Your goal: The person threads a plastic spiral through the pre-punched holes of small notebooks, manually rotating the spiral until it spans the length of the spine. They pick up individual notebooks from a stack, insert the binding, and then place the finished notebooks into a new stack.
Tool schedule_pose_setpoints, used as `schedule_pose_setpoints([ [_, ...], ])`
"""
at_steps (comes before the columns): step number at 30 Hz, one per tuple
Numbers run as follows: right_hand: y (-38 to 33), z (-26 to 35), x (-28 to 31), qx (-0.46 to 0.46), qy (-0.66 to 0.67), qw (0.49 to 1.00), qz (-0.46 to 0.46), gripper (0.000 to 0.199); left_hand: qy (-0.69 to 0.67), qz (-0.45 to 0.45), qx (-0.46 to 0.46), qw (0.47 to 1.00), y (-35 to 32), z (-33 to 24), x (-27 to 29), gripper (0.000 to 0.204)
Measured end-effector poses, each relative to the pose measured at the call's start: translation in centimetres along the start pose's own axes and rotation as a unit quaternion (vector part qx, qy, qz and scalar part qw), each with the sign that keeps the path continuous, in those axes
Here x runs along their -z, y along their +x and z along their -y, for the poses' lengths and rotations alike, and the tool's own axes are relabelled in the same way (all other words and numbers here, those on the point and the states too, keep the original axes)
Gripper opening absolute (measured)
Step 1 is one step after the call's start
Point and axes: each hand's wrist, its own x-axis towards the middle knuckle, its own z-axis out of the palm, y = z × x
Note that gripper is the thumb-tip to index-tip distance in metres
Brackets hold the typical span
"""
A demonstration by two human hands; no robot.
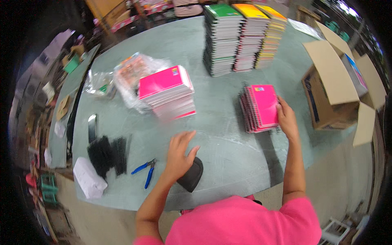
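Note:
My right hand (287, 119) grips the right edge of a pink spiral notebook (264, 105) on top of a short stack, its thumb near the cover's edge. The black coils face left. My left hand (181, 153) is empty, fingers spread, above the table beside a dark, rounded pad (192, 176). Beyond it stands a pile of pink-covered notebook blocks (165, 85), with no coils visible on it. Blue-handled cutting pliers (146, 170) lie open left of my left hand, near a heap of black spiral coils (107, 154).
Tall stacks of spiral notebooks with green (222, 38), orange (251, 36) and yellow covers stand at the back. An open cardboard box (332, 96) is at the right. Plastic bags (134, 77) lie at left, a white wrapped bundle (89, 178) at the near-left edge. A person (187, 8) is across the table.

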Motion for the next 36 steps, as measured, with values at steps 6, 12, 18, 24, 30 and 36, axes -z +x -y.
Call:
schedule_pose_setpoints([
  [6,-2.1,4.8,1.6,0.239,-0.124,0.930,-0.251,0.036,0.222,-0.196,-0.074,0.952,6.2,6.6,4.2,0.034],
  [12,-4.1,11.2,-2.4,0.351,0.022,0.929,-0.116,0.033,0.302,-0.164,-0.101,0.934,8.8,8.5,6.0,0.031],
  [18,-5.1,18.1,-8.2,0.351,0.223,0.907,-0.062,0.038,0.312,-0.137,-0.110,0.934,6.2,2.7,8.0,0.025],
  [24,-4.5,11.7,-15.6,0.130,0.369,0.870,0.300,0.028,-0.047,-0.025,0.103,0.993,-0.7,4.5,3.6,0.023],
  [30,-7.8,10.1,-21.2,-0.006,0.401,0.848,0.347,0.023,-0.363,-0.065,0.395,0.842,-3.8,8.0,-0.2,0.022],
  [36,-8.6,17.6,-17.1,0.432,0.094,0.890,0.115,0.024,-0.296,-0.051,0.304,0.904,-5.3,8.4,-0.8,0.020],
])
